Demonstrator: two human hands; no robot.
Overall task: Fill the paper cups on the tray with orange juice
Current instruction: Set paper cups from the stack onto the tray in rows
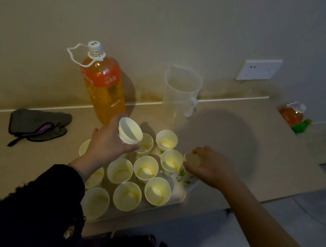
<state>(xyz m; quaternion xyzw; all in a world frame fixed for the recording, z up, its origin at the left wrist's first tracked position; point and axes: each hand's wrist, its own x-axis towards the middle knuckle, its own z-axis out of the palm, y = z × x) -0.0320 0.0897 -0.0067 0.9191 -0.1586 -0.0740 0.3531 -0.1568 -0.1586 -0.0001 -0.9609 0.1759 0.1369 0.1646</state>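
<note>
So this is the setup stage, no pouring yet as far as I can tell. The left hand [109, 143] is wrapped around a short stack of cups [130, 132], holding it over the back of the tray [178, 194]. The right hand [209, 168] has its fingers curled over the rim of a printed cup [183, 175] at the tray's right edge, seemingly setting it down. About ten other paper cups [146, 169] stand open-side up on the tray and look empty; the yellow tint inside seems to be lighting, though it's dim, so not 100% sure.

The juice bottle [103, 89] stands just behind the tray on the surface [238, 150], cap on and nearly full. A clear pitcher [179, 94], empty, sits further behind the tray, to the right.

Next up, I'd guess: park the stack, free both hands, uncap the bottle. It's big and heavy, so tipping it slowly over light cups packed this close matters.

Writing: the bottle's orange label has pale characters, too blurry to read. The cup's green print is also unreadable.
</note>
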